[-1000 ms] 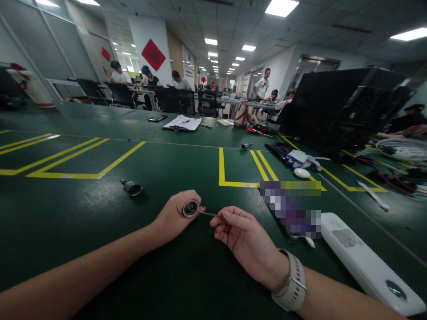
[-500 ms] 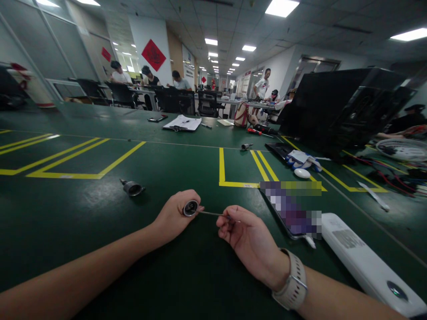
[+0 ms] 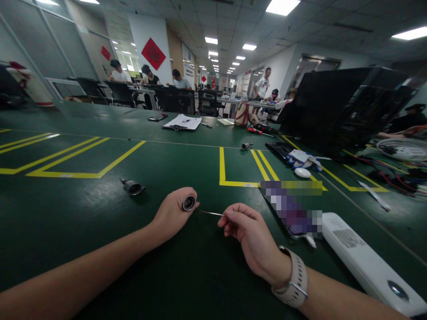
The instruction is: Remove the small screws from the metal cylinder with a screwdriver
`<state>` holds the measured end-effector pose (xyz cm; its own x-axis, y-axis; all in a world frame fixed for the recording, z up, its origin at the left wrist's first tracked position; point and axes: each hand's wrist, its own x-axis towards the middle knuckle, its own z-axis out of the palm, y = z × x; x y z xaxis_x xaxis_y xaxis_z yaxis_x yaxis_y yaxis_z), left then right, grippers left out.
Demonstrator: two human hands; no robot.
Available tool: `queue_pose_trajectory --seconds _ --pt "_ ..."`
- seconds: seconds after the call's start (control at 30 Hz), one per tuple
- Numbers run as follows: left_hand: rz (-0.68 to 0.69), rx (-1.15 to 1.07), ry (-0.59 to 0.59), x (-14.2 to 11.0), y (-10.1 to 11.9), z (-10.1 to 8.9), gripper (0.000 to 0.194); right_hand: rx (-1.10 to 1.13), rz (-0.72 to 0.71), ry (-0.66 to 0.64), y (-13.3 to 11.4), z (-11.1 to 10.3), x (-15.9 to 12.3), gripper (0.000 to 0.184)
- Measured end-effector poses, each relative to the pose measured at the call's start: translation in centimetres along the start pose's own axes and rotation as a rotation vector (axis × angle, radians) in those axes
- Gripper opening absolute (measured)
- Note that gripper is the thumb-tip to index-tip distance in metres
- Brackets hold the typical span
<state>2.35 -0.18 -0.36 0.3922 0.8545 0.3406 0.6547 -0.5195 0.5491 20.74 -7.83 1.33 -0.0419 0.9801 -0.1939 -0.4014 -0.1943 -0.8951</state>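
My left hand (image 3: 175, 213) is wrapped round a metal hole saw (image 3: 189, 203), its round open mouth turned toward me. My right hand (image 3: 243, 235) pinches a thin metal rod (image 3: 211, 213) like a hex key between thumb and fingers. The rod's free end points left and stops just short of my left hand, apart from the hole saw. Its other end is hidden in my fingers. A second hole saw (image 3: 133, 188) lies on the green table to the left, and a smaller one (image 3: 246, 146) lies farther back.
Right of my right hand lie a phone (image 3: 290, 213), partly pixelated, and a white power bank (image 3: 363, 258). Behind are a white oval case (image 3: 302, 173), gloves (image 3: 303, 159), a red-handled screwdriver (image 3: 255, 130) and a black computer case (image 3: 333, 106). A clipboard (image 3: 182, 122) sits farther back. People sit beyond.
My right hand first moved slightly right with the rod. Then the rod's tip came away from the hole saw, leaving a small gap. My left hand tilted slightly, still holding the hole saw.
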Motion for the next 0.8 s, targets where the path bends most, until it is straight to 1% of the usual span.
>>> queue_pose_trajectory --seconds 0.2,0.37,0.43,0.5,0.63,0.8 --pt "0.004 -0.010 -0.001 0.0 0.2 -0.1 0.014 -0.179 -0.013 0.031 0.1 -0.2 0.3 0.009" --pt "-0.015 -0.018 0.002 0.1 0.4 -0.2 0.013 -0.382 -0.118 0.002 0.2 -0.5 0.1 0.011" --pt "-0.021 -0.024 0.007 0.1 0.4 -0.2 0.013 -0.482 -0.156 -0.028 -0.1 -0.4 -0.2 0.012" --pt "-0.023 -0.026 0.009 0.1 0.4 -0.1 0.012 -0.554 -0.197 -0.031 -0.5 -0.2 -0.5 0.013" --pt "-0.012 -0.014 0.004 0.0 0.3 -0.1 0.011 -0.543 -0.248 -0.009 -0.8 -0.1 -0.8 0.015" --pt "-0.002 -0.005 -0.022 -0.1 0.3 -0.3 0.010 -0.400 -0.306 0.009 -0.1 -0.5 -0.4 0.015"
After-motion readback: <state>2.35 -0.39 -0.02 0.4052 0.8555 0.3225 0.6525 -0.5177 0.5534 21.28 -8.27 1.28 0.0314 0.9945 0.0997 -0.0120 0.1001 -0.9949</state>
